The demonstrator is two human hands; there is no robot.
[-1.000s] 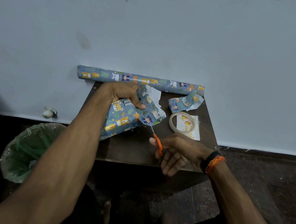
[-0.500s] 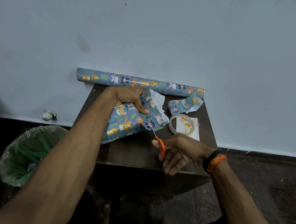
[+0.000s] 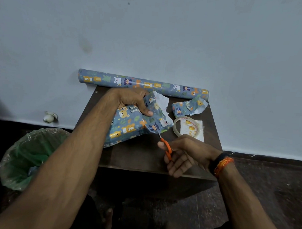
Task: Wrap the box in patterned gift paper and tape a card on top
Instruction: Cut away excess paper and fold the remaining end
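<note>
At centre frame on the counter (image 3: 141,156), the left hand (image 3: 130,100) still grips the half-wrapped box (image 3: 128,125) while the right hand (image 3: 183,152), holding orange scissors (image 3: 165,146), has edged its blades up to the loose paper flap. Trimming appears under way; tape roll (image 3: 178,124) and card (image 3: 192,129) lie untouched at right.

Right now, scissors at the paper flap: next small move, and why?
Probably close the scissors and snip on through the flap: the right hand has the blades at the paper edge, and the left hand pins the wrapped box down.
</note>
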